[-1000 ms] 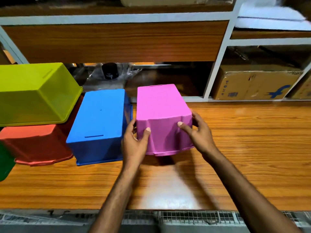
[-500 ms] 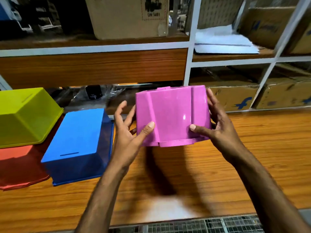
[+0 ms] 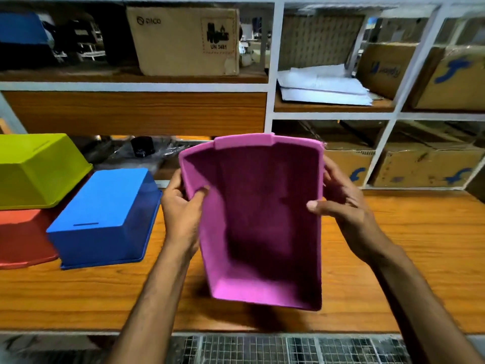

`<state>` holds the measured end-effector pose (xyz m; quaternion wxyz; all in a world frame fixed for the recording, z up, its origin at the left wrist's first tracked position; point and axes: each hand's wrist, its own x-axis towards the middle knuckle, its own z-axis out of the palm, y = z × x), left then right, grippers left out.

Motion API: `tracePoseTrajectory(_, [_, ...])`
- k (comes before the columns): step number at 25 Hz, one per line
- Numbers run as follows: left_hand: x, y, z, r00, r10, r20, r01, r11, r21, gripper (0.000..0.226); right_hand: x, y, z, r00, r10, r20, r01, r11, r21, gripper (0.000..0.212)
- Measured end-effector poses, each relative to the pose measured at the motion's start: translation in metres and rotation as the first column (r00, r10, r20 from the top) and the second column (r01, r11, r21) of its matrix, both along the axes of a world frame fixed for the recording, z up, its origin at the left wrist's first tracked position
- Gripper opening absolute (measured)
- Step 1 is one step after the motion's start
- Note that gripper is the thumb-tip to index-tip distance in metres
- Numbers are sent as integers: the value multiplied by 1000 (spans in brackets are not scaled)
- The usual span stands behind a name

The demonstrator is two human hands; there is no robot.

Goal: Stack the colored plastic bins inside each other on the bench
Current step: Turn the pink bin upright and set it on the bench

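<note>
I hold a pink plastic bin (image 3: 259, 222) in the air above the wooden bench (image 3: 409, 248), its open mouth turned toward me so I see inside. My left hand (image 3: 181, 206) grips its left rim, thumb inside. My right hand (image 3: 341, 206) grips the right rim, thumb inside too. A blue bin (image 3: 105, 216) lies upside down on the bench to the left. Further left a lime-green bin (image 3: 36, 169) rests upside down on top of a red bin (image 3: 23, 237), also upside down.
Shelving rises behind the bench, holding cardboard boxes (image 3: 183, 40), a stack of white papers (image 3: 322, 85) and a black jar (image 3: 143, 149) among clear plastic wrap. A wire grid (image 3: 275, 349) runs below the bench's front edge.
The pink bin has been lifted off the bench and flipped from upside down to mouth facing me. Both hands shifted from its outer walls to its rims. My view tilted upward.
</note>
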<state>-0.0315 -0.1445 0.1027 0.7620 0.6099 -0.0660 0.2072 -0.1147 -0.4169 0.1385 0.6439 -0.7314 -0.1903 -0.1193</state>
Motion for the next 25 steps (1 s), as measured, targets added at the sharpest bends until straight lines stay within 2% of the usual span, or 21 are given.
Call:
tracePoseTrajectory(2, [-6, -11, -5, 994, 2, -112, -25, 980, -200, 45, -12, -4, -9, 994, -102, 36, 106, 983, -149, 86])
tracePoseTrajectory(3, [-11, -15, -8, 987, -16, -157, -28, 963, -269, 43, -20, -4, -18, 981, -188, 42, 192, 965, -176, 83])
tracePoseTrajectory(5, [-17, -19, -15, 971, -58, -230, -27, 936, -350, 41, -39, -3, -40, 931, -362, 42, 364, 916, -170, 73])
tracePoseTrajectory(7, [-21, -20, -15, 956, -99, -276, -12, 928, -374, 39, -54, -3, -54, 886, -464, 25, 463, 878, -126, 64])
tracePoseTrajectory(9, [-24, -20, -17, 934, -189, -303, 83, 940, -331, 43, -61, -5, -58, 845, -535, -2, 535, 845, -19, 59])
tracePoseTrajectory(13, [-64, -25, -48, 872, -287, -396, 301, 953, -28, 59, -79, 2, -62, 763, -642, -71, 646, 756, 107, 58])
tracePoseTrajectory(17, [-78, -16, -70, 907, -260, -332, 321, 936, 142, 77, -95, 8, -56, 781, -612, -124, 623, 776, 97, 50])
tracePoseTrajectory(20, [-85, -3, -62, 906, -295, -304, 351, 924, 150, 85, -108, 3, -49, 834, -457, -308, 525, 829, 192, 55])
tracePoseTrajectory(25, [-91, 0, -50, 840, -371, -396, 450, 884, 126, 63, -137, -5, -43, 858, -200, -473, 360, 891, 277, 74])
